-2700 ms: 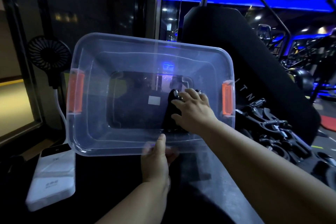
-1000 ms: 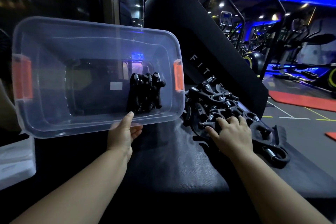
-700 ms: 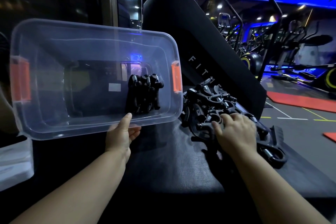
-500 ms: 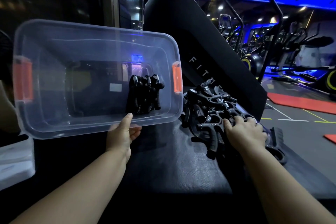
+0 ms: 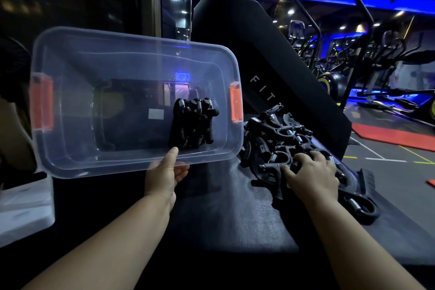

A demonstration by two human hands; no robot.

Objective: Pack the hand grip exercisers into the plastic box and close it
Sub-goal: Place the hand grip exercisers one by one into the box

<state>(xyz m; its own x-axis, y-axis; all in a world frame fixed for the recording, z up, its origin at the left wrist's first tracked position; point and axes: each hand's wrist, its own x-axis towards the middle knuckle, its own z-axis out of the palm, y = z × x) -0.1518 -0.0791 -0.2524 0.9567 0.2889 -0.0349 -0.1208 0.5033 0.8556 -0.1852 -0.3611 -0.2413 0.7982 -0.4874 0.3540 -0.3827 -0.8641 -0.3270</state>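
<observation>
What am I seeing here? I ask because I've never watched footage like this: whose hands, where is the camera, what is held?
No machine here: these are a person's two bare hands, filmed by one wide camera worn on the head, looking down. The left hand grips the near rim of a clear plastic box, tilted with its opening toward the camera; a few black exercisers lie inside. The right hand rests on a pile of more exercisers on a dark mat; whether it grips one is unclear.

Fingers of the left hand point(image 5: 162, 179) lie partly hidden under the box point(image 5: 131, 162); the right hand point(image 5: 313, 172) covers some exercisers point(image 5: 277, 130); a white block point(image 5: 23, 202) is cropped at left.
</observation>
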